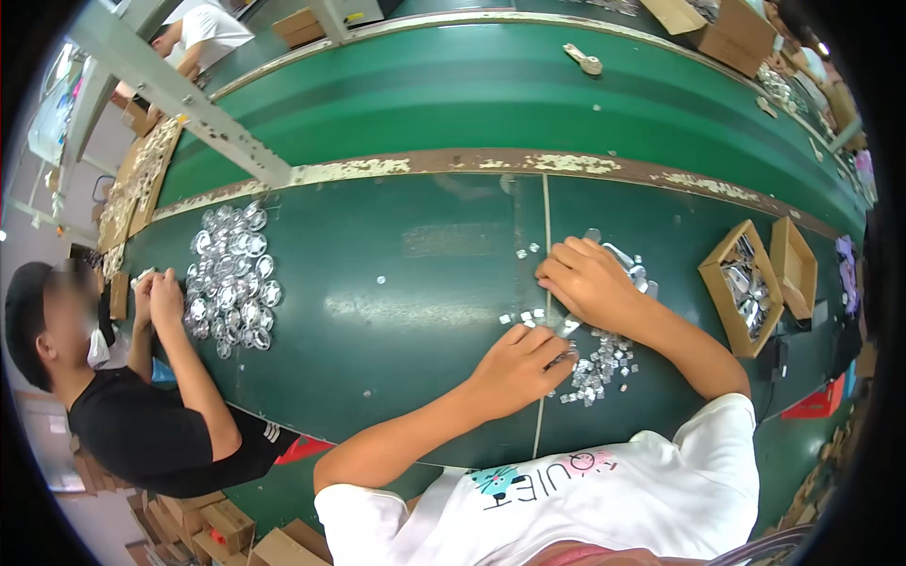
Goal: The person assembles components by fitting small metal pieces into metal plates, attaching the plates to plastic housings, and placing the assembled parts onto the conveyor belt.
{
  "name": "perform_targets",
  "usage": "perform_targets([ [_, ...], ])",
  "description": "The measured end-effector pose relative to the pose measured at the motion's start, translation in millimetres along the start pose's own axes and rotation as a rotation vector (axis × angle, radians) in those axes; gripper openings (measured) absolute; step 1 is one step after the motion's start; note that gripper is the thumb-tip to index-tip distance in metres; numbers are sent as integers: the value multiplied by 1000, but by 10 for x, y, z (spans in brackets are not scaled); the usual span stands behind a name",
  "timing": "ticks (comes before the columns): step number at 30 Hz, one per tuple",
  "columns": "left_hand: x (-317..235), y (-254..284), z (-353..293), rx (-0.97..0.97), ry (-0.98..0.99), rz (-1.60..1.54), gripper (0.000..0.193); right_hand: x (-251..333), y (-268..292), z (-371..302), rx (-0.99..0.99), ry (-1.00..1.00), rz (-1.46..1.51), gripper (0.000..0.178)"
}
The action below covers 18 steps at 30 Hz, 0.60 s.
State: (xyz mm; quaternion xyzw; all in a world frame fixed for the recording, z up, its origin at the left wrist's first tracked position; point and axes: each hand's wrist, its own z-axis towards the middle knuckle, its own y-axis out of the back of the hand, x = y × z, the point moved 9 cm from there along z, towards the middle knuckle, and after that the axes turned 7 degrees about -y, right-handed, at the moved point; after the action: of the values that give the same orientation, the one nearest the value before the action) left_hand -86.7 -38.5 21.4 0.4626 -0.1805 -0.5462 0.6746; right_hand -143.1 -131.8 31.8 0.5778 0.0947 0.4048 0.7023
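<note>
The left hand (514, 371) and right hand (587, 283), both curled narrow, bent beside glossy, squarish pieces (601, 370) scattered over the smooth green tabletop (330, 255); what they gripped, I couldn't tell.

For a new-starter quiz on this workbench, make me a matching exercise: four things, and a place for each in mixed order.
Things
1. Heap of small clear pieces
2. Round clear pieces
3. Box filled with parts
4. Pale long-handled part

Places
A. To the right of the right hand
B. On the green surface beyond the worn ledge
C. Just right of the left hand
D. In front of the co-worker in black

Pairs: 1-C, 2-D, 3-A, 4-B
</note>
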Motion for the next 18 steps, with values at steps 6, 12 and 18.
perform_targets([
  [6,20,-18,33,37,-11,4,21,-114,8,-86,-23,-59,178,10],
  [12,93,22,28,6,6,-28,22,-296,88,-6,-60,-211,647,12],
  [18,78,35,142,-35,-8,-82,30,-704,-90,-171,6,-555,1165,12],
])
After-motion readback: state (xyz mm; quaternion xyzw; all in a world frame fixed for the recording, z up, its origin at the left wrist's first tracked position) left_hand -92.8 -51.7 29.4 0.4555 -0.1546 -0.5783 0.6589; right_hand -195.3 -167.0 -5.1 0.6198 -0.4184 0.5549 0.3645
